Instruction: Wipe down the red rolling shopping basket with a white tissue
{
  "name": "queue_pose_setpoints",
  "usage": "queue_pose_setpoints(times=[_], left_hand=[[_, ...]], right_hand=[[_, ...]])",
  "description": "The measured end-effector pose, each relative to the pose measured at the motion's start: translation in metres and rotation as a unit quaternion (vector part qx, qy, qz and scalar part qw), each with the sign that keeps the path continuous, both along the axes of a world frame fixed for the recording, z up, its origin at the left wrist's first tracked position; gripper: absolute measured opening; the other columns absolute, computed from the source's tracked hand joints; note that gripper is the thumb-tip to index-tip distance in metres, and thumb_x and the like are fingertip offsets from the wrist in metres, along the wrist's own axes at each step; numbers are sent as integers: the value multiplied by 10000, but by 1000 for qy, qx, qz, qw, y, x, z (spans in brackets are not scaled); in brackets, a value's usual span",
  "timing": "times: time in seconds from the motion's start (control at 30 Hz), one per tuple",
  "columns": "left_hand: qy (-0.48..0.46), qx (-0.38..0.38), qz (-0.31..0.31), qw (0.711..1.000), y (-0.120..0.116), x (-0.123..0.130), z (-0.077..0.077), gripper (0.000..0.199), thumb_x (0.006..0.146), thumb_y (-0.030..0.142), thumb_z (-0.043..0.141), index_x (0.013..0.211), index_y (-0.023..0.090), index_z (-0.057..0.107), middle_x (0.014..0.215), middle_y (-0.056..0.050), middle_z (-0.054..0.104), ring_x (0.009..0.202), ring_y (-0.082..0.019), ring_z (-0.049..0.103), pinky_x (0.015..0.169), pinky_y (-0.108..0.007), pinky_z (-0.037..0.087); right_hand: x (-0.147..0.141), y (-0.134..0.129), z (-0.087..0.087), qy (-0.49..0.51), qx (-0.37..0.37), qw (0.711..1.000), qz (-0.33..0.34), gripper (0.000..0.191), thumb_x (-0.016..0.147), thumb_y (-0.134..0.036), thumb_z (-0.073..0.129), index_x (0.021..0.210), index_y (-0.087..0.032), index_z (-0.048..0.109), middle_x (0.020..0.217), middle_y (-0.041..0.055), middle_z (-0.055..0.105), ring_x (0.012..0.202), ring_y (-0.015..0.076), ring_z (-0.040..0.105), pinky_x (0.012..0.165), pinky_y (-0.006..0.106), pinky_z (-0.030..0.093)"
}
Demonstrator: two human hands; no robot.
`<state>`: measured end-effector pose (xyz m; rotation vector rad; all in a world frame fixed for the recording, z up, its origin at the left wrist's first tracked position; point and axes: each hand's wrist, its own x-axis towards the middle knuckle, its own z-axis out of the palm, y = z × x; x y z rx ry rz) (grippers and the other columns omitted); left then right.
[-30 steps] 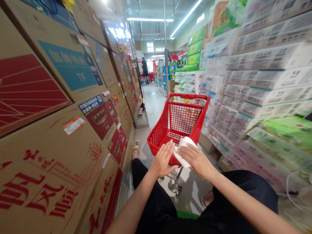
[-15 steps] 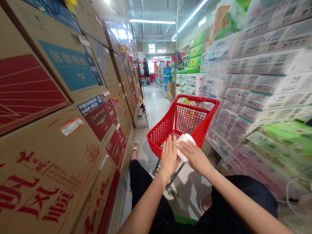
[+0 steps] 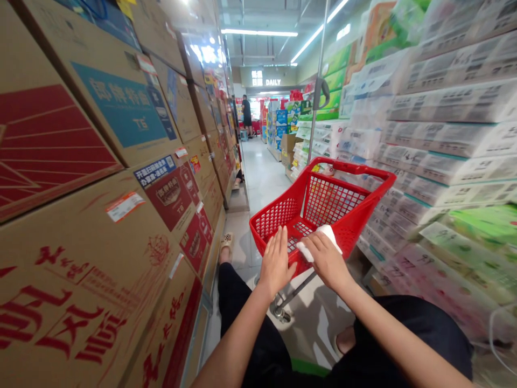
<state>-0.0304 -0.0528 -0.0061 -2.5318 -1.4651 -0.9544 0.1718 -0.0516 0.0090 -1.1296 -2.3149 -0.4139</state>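
A red plastic shopping cart point(image 3: 278, 218) with lattice sides stands in front of me, tilted to one side in my view. My right hand point(image 3: 327, 261) is wrapped over a folded white cloth or tissue point(image 3: 329, 234) at the cart's near rim; its fingers curl down on it. To the left, my left hand point(image 3: 277, 260) lies by the same rim with fingers stretched together and thumb apart, holding nothing. Whether its palm touches the rim is hidden. Below the basket, a metal leg with a caster wheel point(image 3: 281, 314) shows between my knees.
Stacked cardboard cartons point(image 3: 81, 269) line the left side closely. On the right rise piles of wrapped tissue packs point(image 3: 444, 145). A metal pole point(image 3: 314, 124) stands behind the cart. Along the aisle floor point(image 3: 262, 161), a person point(image 3: 246, 114) stands far off.
The cart has shifted and turned to the right in view. My right hand has moved right with the white cloth or tissue, widening the gap from my left hand.
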Motion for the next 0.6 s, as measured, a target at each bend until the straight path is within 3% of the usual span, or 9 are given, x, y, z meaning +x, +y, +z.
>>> queue_pose_setpoints(times=[0.13, 0.23, 0.33, 0.5, 0.6], left_hand=[[-44, -4, 21, 999, 2, -7, -4, 1022, 911, 163, 528, 1628, 195, -200, 1719, -130, 134, 1556, -295, 283, 1257, -560, 311], [-45, 7, 34, 998, 5, -13, -5, 945, 939, 89, 427, 1625, 213, -211, 1722, -108, 132, 1559, -259, 277, 1262, -519, 317], [-32, 12, 19, 999, 5, -17, -3, 1022, 925, 144, 549, 1629, 189, -190, 1720, -138, 120, 1568, -283, 241, 1257, -512, 319], [-40, 8, 9, 999, 5, -12, 2, 1139, 885, 262, 737, 1644, 188, -110, 1700, -180, 194, 1568, -303, 236, 1244, -516, 330], [-50, 8, 7, 999, 6, -3, 2, 1145, 877, 273, 758, 1647, 191, -86, 1696, -188, 205, 1565, -306, 245, 1243, -518, 333]], right_hand=[[-36, -23, -6, -2, -9, 999, 36, 619, 937, -90, 445, 1549, -175, 419, 1480, 151, 564, 1406, 297, 469, 1208, 535, 371], [-45, -28, -4, -36, -5, 998, 42, 686, 935, -72, 428, 1605, -183, 326, 1614, 121, 440, 1502, 269, 361, 1242, 526, 316], [-28, -25, 3, -77, 11, 997, 30, 743, 942, -93, 447, 1638, -250, 243, 1665, 63, 361, 1553, 266, 266, 1252, 560, 273], [24, -23, 12, -77, 17, 994, -79, 820, 920, -70, 452, 1656, -267, 149, 1692, 38, 298, 1577, 279, 192, 1263, 592, 222], [29, -27, 9, -59, 15, 992, -114, 843, 891, -34, 453, 1655, -248, 170, 1682, 49, 327, 1576, 309, 184, 1260, 598, 229]])
